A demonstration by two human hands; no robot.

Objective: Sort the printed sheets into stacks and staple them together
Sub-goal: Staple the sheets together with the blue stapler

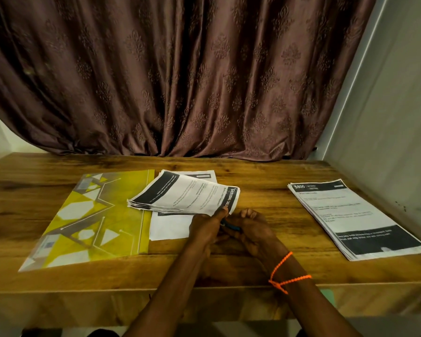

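The left hand (208,226) pinched the near right corner of a bundle of sheets (185,195), whose long side ran away up and to the left from that pinch. The right hand (249,229), just beside it, curled around a small blue stapler (230,226), mostly hidden, right under the held corner. A finished stack (355,217) lay well off to the right.

Both forearms extend forward and converge near centre. Left hand (206,226) — fingers curled, thumb uppermost, pinching in a closed grip. Right hand (250,228) — fingers curled inward toward the left hand, closed round a small item, largely hidden. The two hands touch. Right wrist carries an orange beaded cord (283,273).
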